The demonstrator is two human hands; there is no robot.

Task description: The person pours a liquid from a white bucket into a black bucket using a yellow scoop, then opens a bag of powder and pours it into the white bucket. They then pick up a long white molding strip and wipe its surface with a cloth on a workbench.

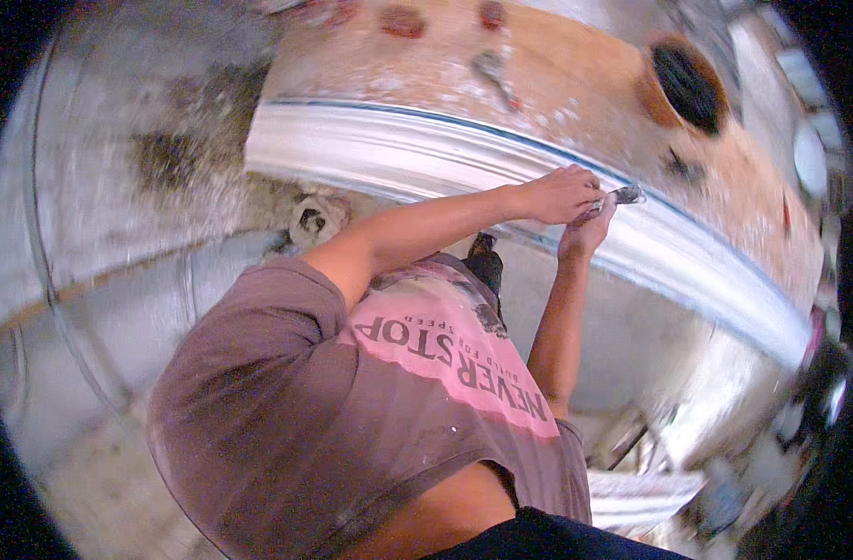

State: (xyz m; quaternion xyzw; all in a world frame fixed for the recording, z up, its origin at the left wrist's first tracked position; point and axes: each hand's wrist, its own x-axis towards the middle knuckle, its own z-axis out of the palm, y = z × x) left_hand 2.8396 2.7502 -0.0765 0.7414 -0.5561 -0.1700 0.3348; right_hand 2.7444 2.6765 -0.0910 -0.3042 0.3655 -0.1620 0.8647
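A long white ribbed molding with blue edges runs across the front of a tan worktop. Over its middle my two hands meet. My right hand is closed round a small dark-ended tool, whose tip points to the right; blur hides its exact kind. Pressed up against it, my left hand has its fingers curled, and I cannot make out what is between them.
A trowel-like tool, reddish-brown lumps and white crumbs lie on the worktop. A round container with a dark inside stands at the far right. Below the molding's left part is a pale round object with a dark hole.
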